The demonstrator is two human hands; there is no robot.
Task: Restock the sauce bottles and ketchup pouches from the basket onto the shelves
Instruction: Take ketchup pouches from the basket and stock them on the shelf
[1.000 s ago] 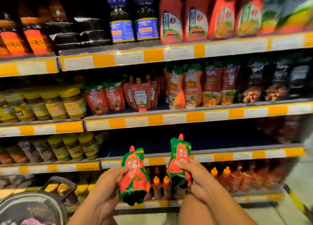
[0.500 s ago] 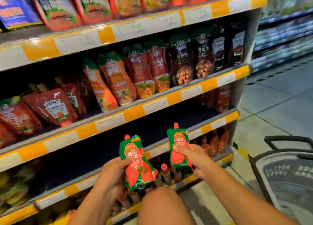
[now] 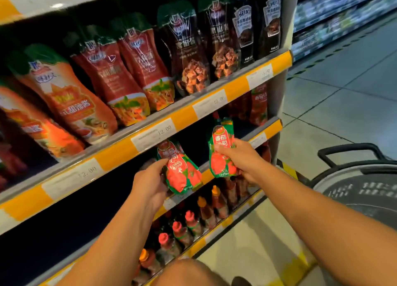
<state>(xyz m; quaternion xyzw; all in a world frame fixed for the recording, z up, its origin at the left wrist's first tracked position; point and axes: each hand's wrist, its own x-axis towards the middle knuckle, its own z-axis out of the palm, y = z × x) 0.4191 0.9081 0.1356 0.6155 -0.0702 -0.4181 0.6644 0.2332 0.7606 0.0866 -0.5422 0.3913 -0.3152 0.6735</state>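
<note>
Since a second ago I've swung right and pushed both ketchup pouches up to the dark middle shelf (image 3: 255, 136), so placing them comes next, I judge. My left hand (image 3: 150, 182) grips the left pouch (image 3: 180, 174), its top tucked behind the yellow price rail (image 3: 133, 148). My right hand (image 3: 240, 156) pinches the right pouch (image 3: 222, 154) at the shelf mouth. The shelf's depth is black, and the basket (image 3: 352, 167) runs off the right edge.

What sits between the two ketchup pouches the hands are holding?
Nothing: in the head view only the dark shelf opening shows between the left pouch and the right pouch. They are held apart.
</note>
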